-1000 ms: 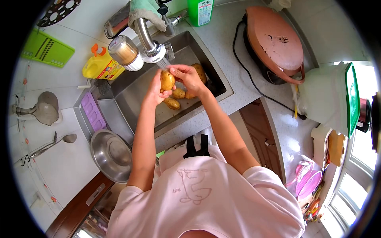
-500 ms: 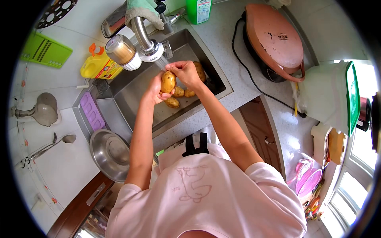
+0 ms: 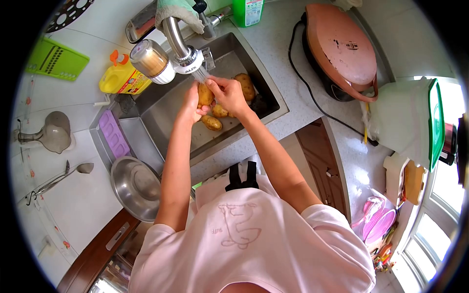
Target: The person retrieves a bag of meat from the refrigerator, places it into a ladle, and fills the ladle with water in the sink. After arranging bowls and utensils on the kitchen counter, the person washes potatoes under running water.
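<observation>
Under the running water of the faucet [image 3: 188,59], my left hand [image 3: 190,103] is wrapped round a wet potato [image 3: 205,95] from its left side. My right hand [image 3: 228,95] is closed at the potato's upper right, thumb and fingers near the water stream; whether it pinches anything is hidden. Beneath my hands, other potatoes [image 3: 212,122] lie in the metal sink [image 3: 166,117], and a larger one [image 3: 245,87] sits near the sink's right side.
A steel bowl [image 3: 137,188] and a purple tray [image 3: 113,133] are left of my forearms. A yellow bottle [image 3: 124,78] stands behind the sink, a green bottle [image 3: 248,12] at the back. A pink appliance [image 3: 342,46] with a black cord is on the right counter.
The potato has tilted and turned in my left hand, and my right hand now covers more of its right side. The view has shifted slightly.
</observation>
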`<state>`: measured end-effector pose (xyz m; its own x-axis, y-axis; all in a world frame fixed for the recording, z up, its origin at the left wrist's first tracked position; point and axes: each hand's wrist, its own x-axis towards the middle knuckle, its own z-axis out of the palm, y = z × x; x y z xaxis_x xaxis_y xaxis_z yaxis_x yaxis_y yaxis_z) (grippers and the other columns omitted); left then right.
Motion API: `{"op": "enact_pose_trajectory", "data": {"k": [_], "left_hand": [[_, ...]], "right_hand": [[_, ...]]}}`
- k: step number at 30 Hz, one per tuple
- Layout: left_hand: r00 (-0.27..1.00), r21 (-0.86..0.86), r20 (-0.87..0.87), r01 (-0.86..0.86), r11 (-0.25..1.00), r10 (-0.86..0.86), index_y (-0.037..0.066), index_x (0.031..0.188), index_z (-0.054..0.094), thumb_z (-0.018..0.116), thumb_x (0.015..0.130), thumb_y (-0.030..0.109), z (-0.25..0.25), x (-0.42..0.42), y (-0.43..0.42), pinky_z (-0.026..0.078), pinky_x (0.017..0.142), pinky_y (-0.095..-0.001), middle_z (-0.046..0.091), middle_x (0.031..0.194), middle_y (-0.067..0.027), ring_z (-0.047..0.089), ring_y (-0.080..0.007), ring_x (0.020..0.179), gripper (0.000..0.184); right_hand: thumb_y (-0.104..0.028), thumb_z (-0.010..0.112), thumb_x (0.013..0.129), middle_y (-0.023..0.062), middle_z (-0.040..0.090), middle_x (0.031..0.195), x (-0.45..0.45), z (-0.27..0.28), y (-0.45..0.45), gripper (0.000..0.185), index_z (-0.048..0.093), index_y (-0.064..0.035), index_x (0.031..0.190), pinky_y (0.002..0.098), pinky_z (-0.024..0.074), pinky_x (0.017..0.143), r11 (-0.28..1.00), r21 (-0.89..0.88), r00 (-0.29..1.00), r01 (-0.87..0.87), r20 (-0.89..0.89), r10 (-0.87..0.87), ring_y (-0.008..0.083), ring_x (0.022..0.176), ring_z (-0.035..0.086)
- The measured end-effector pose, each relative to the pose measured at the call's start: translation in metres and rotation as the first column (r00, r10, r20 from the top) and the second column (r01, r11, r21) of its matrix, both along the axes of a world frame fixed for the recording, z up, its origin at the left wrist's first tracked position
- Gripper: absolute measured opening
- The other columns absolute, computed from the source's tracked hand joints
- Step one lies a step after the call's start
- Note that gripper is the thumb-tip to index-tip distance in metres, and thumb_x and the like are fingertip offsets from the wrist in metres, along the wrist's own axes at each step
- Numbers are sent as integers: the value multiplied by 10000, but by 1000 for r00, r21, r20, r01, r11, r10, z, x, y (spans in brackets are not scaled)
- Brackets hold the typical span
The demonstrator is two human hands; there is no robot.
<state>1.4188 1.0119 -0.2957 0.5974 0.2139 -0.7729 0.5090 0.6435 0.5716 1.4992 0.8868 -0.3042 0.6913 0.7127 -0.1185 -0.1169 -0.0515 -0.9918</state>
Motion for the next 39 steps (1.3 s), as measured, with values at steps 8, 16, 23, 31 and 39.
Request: {"op": "enact_pose_trajectory", "data": {"k": [8,16,23,31,39], "left_hand": [[999,22,-23,32,999,-31,91,1006,560,319,1018,536,4,-4,-2,241,274,-210,594,710,-131,463,-137,403,506],[959,223,249,-193,955,136,128,1238,539,408,1043,406,-8,0,-20,529,706,-295,613,1110,-36,613,-118,940,364],[846,156,492,-316,936,204,131,1341,464,640,943,183,2,-5,-51,510,837,-328,567,1216,-50,560,-157,1120,438],[901,112,375,-279,954,219,91,1027,536,434,1021,446,4,0,-30,340,401,-197,549,777,-16,472,-69,523,369],[838,-16,494,-258,966,232,103,1173,574,369,1050,441,-5,-3,-36,507,693,-307,647,1054,-26,616,-144,883,414]], "right_hand": [[-188,606,968,149,684,766,3,-22,2,243,692,2,1091,324,527,626,988,-26,940,152,311,-136,202,656,652],[-311,631,946,139,664,1065,-19,-18,15,334,609,-75,1182,329,495,857,983,35,983,183,12,-183,225,977,631],[-363,482,1020,24,568,804,-2,-20,30,323,603,-66,982,266,457,611,931,153,826,330,-525,-207,111,698,517],[-403,383,1042,95,634,704,-9,-9,24,447,633,-32,1037,398,529,645,983,59,886,176,-444,-133,218,601,633],[-355,385,1024,262,651,784,14,-24,23,473,678,2,920,494,506,750,939,-274,969,206,190,-157,454,783,645]]}}
